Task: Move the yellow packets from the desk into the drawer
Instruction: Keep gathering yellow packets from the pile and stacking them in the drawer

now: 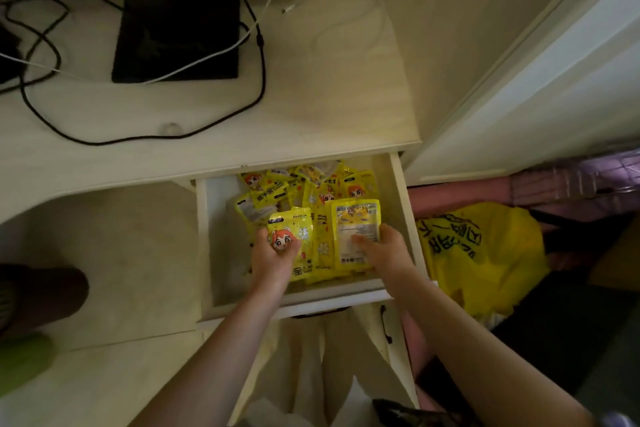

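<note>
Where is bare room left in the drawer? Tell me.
Bare floor shows along the drawer left wall, beside the left hand, and near the front rail. The middle and right are crowded with yellow packets, under the right hand.

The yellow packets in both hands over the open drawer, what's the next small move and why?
Probably let go. The left hand and right hand each hold a yellow packet already low inside the drawer, on the pile there. No packets show on the desk.
</note>
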### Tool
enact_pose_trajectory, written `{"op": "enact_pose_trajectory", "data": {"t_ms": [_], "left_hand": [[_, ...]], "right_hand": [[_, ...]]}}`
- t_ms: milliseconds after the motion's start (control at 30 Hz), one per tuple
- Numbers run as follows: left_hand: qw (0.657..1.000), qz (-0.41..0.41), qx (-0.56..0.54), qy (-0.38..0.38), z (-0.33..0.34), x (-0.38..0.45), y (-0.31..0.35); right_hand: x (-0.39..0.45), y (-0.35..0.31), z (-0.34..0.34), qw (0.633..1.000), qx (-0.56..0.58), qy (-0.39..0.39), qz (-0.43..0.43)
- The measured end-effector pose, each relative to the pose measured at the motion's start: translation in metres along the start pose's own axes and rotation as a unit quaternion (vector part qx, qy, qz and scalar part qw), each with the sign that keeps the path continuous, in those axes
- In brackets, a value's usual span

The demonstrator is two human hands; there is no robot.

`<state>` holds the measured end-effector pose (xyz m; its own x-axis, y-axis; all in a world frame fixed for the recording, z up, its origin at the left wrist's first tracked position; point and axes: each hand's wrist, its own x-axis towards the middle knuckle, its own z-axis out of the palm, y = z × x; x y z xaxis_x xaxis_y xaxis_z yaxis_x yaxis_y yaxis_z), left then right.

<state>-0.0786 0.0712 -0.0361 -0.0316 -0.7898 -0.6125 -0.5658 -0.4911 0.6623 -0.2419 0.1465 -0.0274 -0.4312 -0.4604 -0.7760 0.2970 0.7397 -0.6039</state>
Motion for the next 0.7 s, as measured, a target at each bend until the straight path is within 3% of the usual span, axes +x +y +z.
{"op": "enact_pose_trajectory", "data": {"t_ms": [267,400,533,700], "left_hand": [[0.999,-0.002,-0.002,0.046,-0.005,0.067,0.004],[0.999,-0.032,0.015,0.024,-0.010,0.096,-0.008],[0.990,-0.043,0.137,0.006,-0.020,0.107,-0.026],[0.976,-0.059,0.209,-0.029,-0.036,0.093,-0.045]], "right_hand": [[0.065,-0.029,0.024,0.998,0.016,-0.062,0.021],[0.093,-0.028,0.023,0.992,-0.122,-0.004,0.011],[0.101,-0.013,0.007,0.977,-0.207,-0.005,0.049],[0.088,-0.002,-0.011,0.956,-0.292,0.004,0.035]]}}
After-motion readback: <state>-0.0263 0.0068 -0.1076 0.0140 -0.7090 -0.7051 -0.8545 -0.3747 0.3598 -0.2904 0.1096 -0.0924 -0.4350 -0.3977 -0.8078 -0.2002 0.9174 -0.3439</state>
